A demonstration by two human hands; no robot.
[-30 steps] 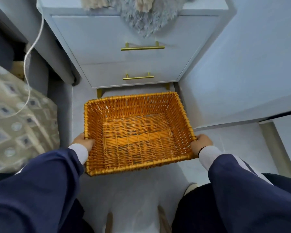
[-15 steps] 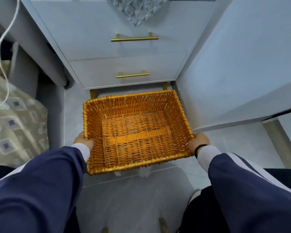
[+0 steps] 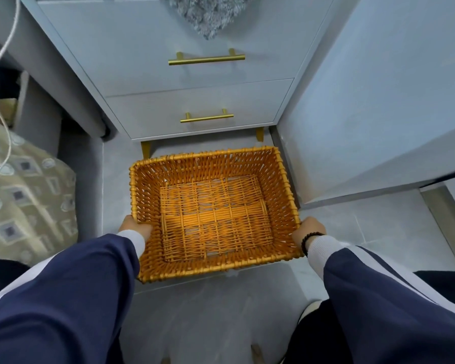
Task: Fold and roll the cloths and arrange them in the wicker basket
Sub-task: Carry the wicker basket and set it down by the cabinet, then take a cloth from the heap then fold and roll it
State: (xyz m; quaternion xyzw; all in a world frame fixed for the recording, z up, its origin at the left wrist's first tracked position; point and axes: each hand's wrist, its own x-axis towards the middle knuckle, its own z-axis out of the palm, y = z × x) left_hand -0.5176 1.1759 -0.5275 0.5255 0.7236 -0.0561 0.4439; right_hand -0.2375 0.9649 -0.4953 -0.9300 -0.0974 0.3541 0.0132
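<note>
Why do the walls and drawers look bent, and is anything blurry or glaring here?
Head view: the wide-angle lens bows the drawer unit and wall edges outward; light is soft and bluish, with no hard glare; the wicker basket between the left hand and right hand is sharp; the sleeves nearest the camera look slightly soft.

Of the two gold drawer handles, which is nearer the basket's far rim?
The lower, shorter handle, on the bottom drawer just above the wicker basket. The longer upper handle sits higher, under the hanging grey fluffy cloth.
</note>
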